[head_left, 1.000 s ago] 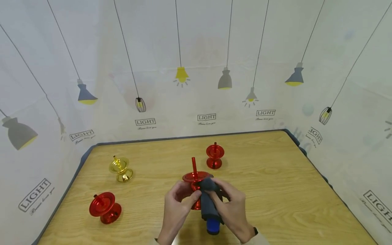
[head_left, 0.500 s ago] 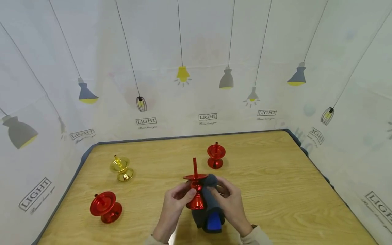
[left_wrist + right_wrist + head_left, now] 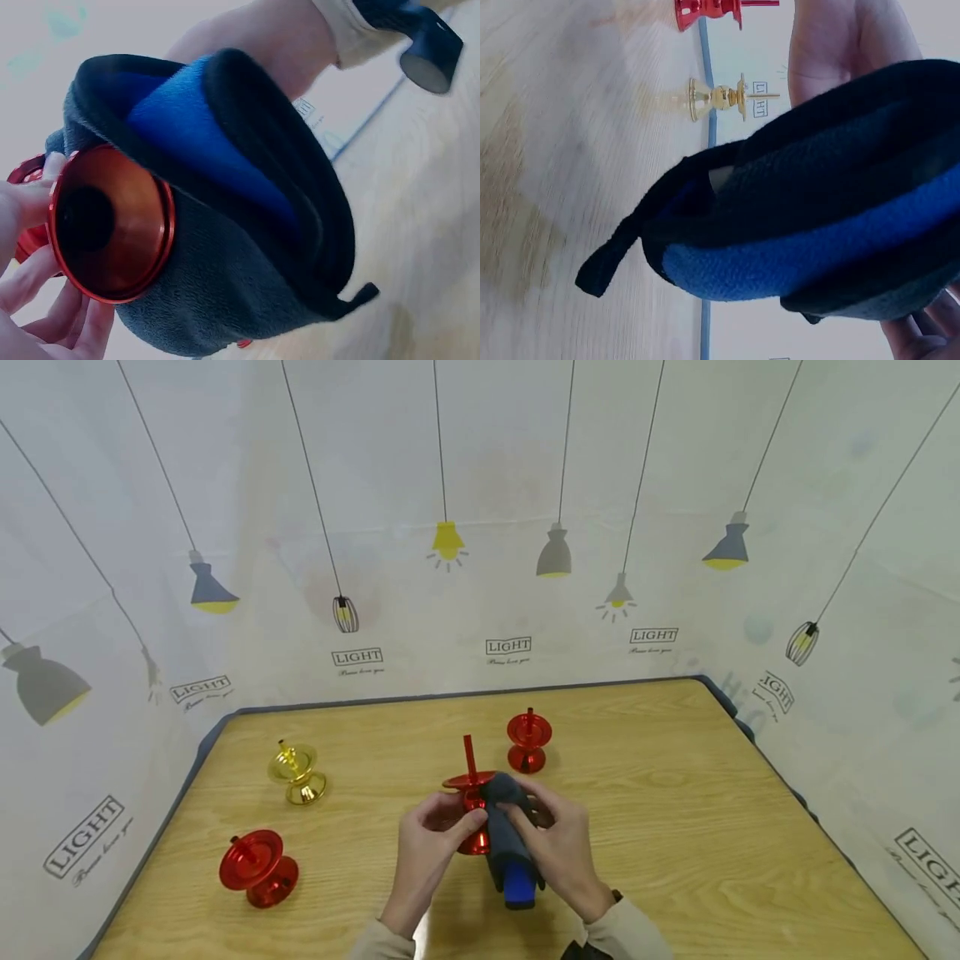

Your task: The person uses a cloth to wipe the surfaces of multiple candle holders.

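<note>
A red metallic candlestick (image 3: 474, 845) with a thin upright tube is held above the table in my left hand (image 3: 427, 843), fingers and thumb around its stem. My right hand (image 3: 561, 843) pinches a folded dark grey cloth (image 3: 508, 835) with a blue inner side, pressed against the candlestick's right side. The left wrist view looks into the candlestick's hollow base (image 3: 139, 225), with the cloth (image 3: 217, 285) touching its rim. In the right wrist view the cloth (image 3: 757, 270) covers most of the candlestick and much of the right hand's fingers.
Another red candlestick (image 3: 527, 743) stands behind the hands. To the left are a gold candlestick (image 3: 303, 777) and a red one (image 3: 262, 872). The wooden table (image 3: 675, 810) meets a lamp-printed curtain (image 3: 495, 460) on its far side and flanks.
Both hands first drew nearer with the candlestick and cloth, then shifted slightly away again. The cloth was turned over and moved along the candlestick's side. The other candlesticks have not moved.
</note>
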The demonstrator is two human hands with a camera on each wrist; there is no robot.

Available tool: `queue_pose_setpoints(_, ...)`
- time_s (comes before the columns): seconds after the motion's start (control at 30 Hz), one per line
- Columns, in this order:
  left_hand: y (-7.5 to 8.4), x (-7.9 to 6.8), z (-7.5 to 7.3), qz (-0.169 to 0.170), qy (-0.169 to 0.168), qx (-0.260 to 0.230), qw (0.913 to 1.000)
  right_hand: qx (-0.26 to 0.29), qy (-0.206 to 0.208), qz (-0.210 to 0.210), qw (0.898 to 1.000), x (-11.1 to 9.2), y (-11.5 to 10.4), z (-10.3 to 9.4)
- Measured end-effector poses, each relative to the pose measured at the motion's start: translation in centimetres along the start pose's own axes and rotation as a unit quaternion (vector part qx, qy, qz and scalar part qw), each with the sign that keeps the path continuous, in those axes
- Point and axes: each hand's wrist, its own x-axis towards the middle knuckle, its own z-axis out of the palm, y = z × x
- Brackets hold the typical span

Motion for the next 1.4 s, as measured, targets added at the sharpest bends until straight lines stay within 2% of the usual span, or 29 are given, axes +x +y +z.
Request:
queue_pose_setpoints(0.17,0.2,0.3,-0.3,-0.015,0.0,-0.005,0.9999,0.011,-0.012,-0.006,1.0,0.2,0.3,-0.1)
queue_pose_setpoints(0.4,-0.1,0.6,-0.2,-0.007,-0.033,-0.03,0.999,0.071,-0.041,0.077,0.994,0.6,1.0,-0.6)
queue_pose_setpoints(0.6,-0.4,0.4,0.3,0.019,-0.017,-0.025,0.9993,0.072,-0.035,0.09,0.993,0.4,1.2,-0.6)
queue_pose_setpoints(0.73,-0.2,0.1,0.7,0.045,0.003,0.001,0.999,0.041,-0.021,0.06,0.997,0.4,1.1,-0.6)
queue_pose_setpoints(0.9,-0.1,0.0,0.9,0.035,0.03,0.016,0.9988,-0.008,-0.017,-0.024,1.0,0.3,0.9,-0.6)
queue_pose_setpoints(1.0,-0.1,-0.1,0.8,0.03,0.024,-0.004,0.9992,-0.004,-0.019,-0.042,0.999,0.2,0.8,-0.7)
queue_pose_setpoints(1.23,-0.4,-0.2,0.2,0.029,-0.034,-0.066,0.9968,0.089,-0.033,0.039,0.995,0.1,0.5,-1.1)
queue_pose_setpoints(1.4,-0.5,-0.3,-0.1,0.003,-0.048,-0.082,0.9955,0.101,-0.034,0.055,0.993,-0.1,0.9,-1.0)
